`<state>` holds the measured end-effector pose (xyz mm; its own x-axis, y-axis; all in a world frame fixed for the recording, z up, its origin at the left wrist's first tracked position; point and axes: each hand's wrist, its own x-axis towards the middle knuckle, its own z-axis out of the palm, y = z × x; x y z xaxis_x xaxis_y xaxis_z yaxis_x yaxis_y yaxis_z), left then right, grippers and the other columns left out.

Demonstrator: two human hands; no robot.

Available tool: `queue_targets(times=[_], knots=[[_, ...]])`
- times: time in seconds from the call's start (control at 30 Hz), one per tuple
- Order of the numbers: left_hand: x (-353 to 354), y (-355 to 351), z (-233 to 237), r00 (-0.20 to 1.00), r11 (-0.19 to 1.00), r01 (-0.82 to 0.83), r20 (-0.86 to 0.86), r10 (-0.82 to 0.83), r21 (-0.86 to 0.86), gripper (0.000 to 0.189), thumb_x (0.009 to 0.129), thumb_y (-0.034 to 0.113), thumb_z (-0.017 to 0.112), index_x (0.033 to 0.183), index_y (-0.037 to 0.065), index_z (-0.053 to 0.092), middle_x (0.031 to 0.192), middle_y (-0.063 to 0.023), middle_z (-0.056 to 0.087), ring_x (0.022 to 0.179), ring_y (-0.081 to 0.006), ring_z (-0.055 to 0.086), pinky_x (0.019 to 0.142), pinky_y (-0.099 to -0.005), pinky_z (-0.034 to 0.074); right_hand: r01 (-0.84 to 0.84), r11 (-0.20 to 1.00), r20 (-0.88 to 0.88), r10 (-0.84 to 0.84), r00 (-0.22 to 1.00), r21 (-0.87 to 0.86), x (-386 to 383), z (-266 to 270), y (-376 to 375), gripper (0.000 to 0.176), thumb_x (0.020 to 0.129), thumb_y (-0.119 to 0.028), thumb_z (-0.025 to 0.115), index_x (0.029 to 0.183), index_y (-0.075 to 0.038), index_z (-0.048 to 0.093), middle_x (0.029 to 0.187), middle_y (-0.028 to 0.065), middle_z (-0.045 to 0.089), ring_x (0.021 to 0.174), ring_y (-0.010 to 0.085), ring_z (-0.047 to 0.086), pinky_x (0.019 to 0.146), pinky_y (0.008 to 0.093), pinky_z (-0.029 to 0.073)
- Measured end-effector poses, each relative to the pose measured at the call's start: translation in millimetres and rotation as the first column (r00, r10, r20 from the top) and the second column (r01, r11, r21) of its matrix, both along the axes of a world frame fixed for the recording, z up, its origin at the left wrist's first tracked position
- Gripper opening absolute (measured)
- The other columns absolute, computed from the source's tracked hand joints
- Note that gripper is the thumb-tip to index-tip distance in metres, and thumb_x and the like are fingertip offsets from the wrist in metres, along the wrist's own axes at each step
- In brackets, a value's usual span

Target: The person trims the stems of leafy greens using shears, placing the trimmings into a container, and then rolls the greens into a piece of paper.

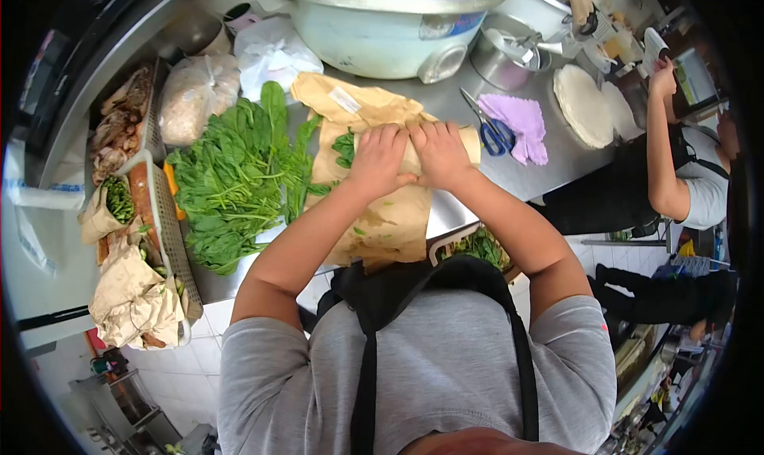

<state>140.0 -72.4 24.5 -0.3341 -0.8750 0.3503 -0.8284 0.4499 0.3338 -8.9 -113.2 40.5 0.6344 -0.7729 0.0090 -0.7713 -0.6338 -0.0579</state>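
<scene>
Side by side, my left hand (380, 162) and my right hand (436, 154) close over a roll of brown paper (465, 143), thumbs towards each other. The rest of the brown paper (390, 224) lies flat below my hands and hangs at the counter's near edge, with small green bits on it. A few green leaves (344, 148) poke out beside my left hand. Another crumpled brown paper (318, 91) with a white label lies behind. Left of the paper spreads a large pile of leafy greens (239, 176). What is inside the roll is hidden.
Blue-handled scissors (496, 136) and a purple cloth (517, 124) lie to the right. A large basin (382, 33) stands behind. A crate (171, 240) holding wrapped produce is at the left. Greens (481, 246) sit in a container below the counter edge. Another person (668, 152) stands at the right.
</scene>
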Motion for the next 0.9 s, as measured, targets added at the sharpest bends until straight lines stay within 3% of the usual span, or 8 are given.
queue_targets(times=[0.2,0.3,0.4,0.5,0.57,0.67,0.8,0.9], knots=[[70,-9,120,0.951,0.972,-0.094,-0.309,0.023,-0.214,0.041,0.066,0.021,0.065,0.101,0.003,0.052,0.102,-0.0144,0.049,0.097,-0.0266,0.047,0.087,-0.0358,0.036,0.08,0.937,0.415,-0.225,0.882,0.339,-13,58,-11,0.078,0.048,-0.03,0.075,0.113,-0.003,0.041,0.104,0.0158,0.051,0.095,0.0289,0.051,0.084,0.0384,0.039],[105,-11,156,0.573,0.966,-0.194,-0.819,-0.028,-0.169,0.025,0.079,0.013,0.054,0.101,0.002,0.052,0.098,-0.0077,0.053,0.091,-0.0164,0.049,0.084,-0.0276,0.037,-0.167,0.898,0.888,-0.347,0.301,0.407,-20,64,-28,0.074,0.053,-0.032,0.074,0.111,0.0,0.042,0.102,0.0153,0.054,0.093,0.0266,0.054,0.079,0.0349,0.045],[82,2,154,0.398,0.991,-0.091,-0.916,-0.05,-0.093,0.024,0.085,0.015,0.046,0.106,0.003,0.05,0.1,-0.0051,0.052,0.094,-0.0119,0.046,0.085,-0.0261,0.035,-0.519,0.774,0.833,-0.52,-0.19,0.364,-12,88,-37,0.076,0.06,-0.036,0.07,0.117,0.001,0.038,0.108,0.015,0.052,0.096,0.0246,0.054,0.081,0.0358,0.046],[66,-10,110,-0.031,0.95,0.116,-0.955,0.294,0.289,0.046,0.088,0.038,0.033,0.117,0.004,0.043,0.118,-0.0104,0.043,0.112,-0.019,0.038,0.09,-0.0345,0.031,-0.524,0.822,0.825,-0.445,-0.348,0.222,2,110,-33,0.077,0.062,-0.039,0.068,0.119,0.001,0.036,0.108,0.0146,0.051,0.096,0.0255,0.054,0.081,0.0359,0.046],[53,-20,101,-0.191,0.812,0.379,-0.822,0.537,0.443,0.063,0.086,0.051,0.025,0.125,0.003,0.033,0.127,-0.0141,0.036,0.117,-0.0253,0.033,0.095,-0.0397,0.027,-0.471,0.867,0.878,-0.345,-0.331,0.163,22,112,-23,0.078,0.061,-0.038,0.069,0.119,0.002,0.036,0.109,0.0146,0.051,0.098,0.0262,0.052,0.084,0.0361,0.044],[15,-5,113,-0.173,0.814,0.557,-0.936,0.306,0.164,0.08,0.08,0.062,0.017,0.132,0.0,0.017,0.134,-0.018,0.022,0.123,-0.031,0.023,0.098,-0.0463,0.02,-0.377,0.915,0.94,-0.245,-0.237,0.143,43,111,-15,0.079,0.059,-0.037,0.07,0.119,0.002,0.036,0.11,0.0135,0.05,0.103,0.0261,0.049,0.088,0.0367,0.041],[68,-34,87,-0.451,0.746,0.485,-0.601,0.66,0.456,0.082,0.078,0.065,0.016,0.129,0.002,0.025,0.131,-0.0127,0.032,0.12,-0.0277,0.031,0.099,-0.0445,0.021,-0.588,0.798,0.861,-0.384,-0.334,0.128,33,119,-10,0.08,0.057,-0.034,0.072,0.119,0.001,0.035,0.112,0.0124,0.048,0.103,0.0241,0.049,0.087,0.0358,0.041],[33,-18,108,-0.382,0.779,0.609,-0.806,0.453,0.149,0.084,0.076,0.068,0.017,0.131,0.004,0.021,0.133,-0.0095,0.03,0.122,-0.0269,0.028,0.101,-0.0437,0.019,-0.405,0.902,0.924,-0.271,-0.271,0.146,59,112,0,0.082,0.058,-0.038,0.07,0.121,0.0,0.034,0.114,0.0137,0.048,0.103,0.0255,0.05,0.087,0.0376,0.042]])
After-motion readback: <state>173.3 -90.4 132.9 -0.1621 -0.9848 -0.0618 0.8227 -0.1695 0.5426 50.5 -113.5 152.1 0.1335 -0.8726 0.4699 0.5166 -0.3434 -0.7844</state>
